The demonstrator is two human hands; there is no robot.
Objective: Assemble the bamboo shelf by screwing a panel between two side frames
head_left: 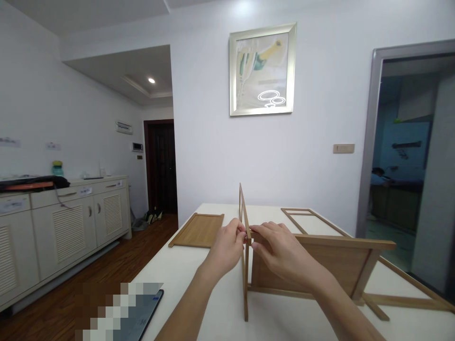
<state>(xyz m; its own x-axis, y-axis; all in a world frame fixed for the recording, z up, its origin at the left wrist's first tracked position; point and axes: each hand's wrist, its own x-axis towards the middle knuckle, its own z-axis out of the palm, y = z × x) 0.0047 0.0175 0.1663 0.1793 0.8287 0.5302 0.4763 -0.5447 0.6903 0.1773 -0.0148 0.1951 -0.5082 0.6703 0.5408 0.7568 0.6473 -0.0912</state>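
A narrow wooden frame (245,274) stands upright on the white table, seen almost edge-on. Meeting it at the right is a brown wooden panel (320,260) with rails, also on edge. My left hand (229,241) is closed in a pinch at the left side of the frame, where the panel's top rail joins; a tiny thing between its fingertips is too small to name. On the other side of that joint, my right hand (279,246) grips the panel's top rail near its end, thumb below and fingers above.
A flat wooden panel (199,230) lies at the table's back left. More wooden frames (295,222) lie at the right. A phone (151,310), partly pixelated, is at the front left edge of the white table (170,272). A white cabinet (78,227) stands to the left.
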